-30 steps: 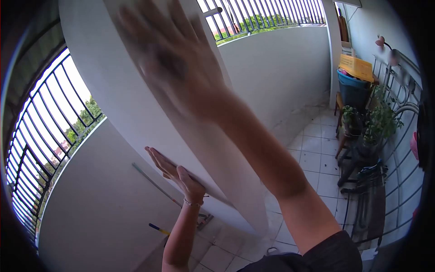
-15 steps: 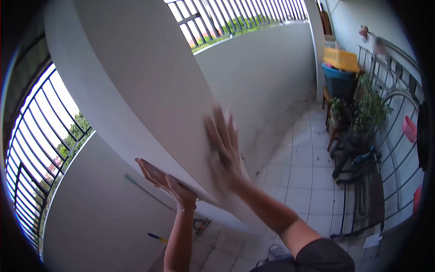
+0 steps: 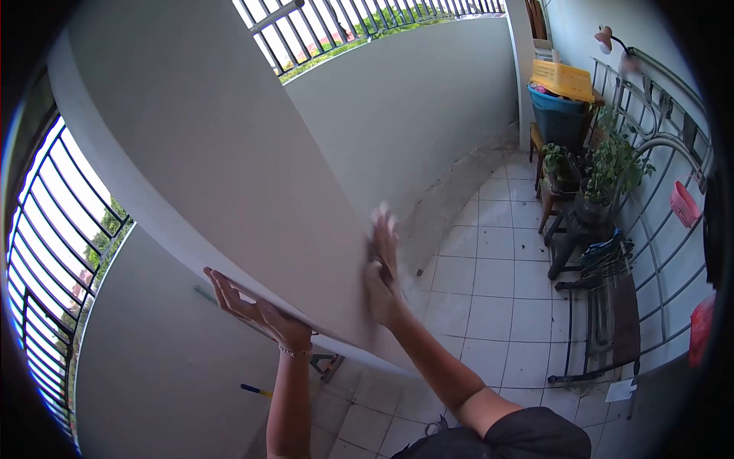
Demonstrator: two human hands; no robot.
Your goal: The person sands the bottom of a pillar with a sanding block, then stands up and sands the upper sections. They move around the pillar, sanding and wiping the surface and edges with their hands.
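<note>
A tall off-white pillar (image 3: pixel 252 176) slants through the middle of the view. My left hand (image 3: pixel 256 310) lies along its left edge, fingers stretched out and palm turned to the surface; a thin bracelet circles that wrist. At the pillar's right edge is my right hand (image 3: pixel 384 271), fingers extended upward and somewhat smeared by motion. Its palm faces the pillar's side. Neither hand holds anything, and the pillar stands between the two.
Low walls with black railings (image 3: pixel 57 252) run behind the pillar. On the right, potted plants (image 3: pixel 608 164), a blue tub (image 3: pixel 562 118) with a yellow basket (image 3: pixel 563 79), and a metal rack (image 3: pixel 592 329) line the tiled floor (image 3: pixel 489 298). A yellow-and-blue handle (image 3: pixel 254 390) is low on the left.
My right hand has turned and shifted from over the pillar's broad face to its right edge. My left hand has moved slightly left in view. The camera view has shifted a little too.
</note>
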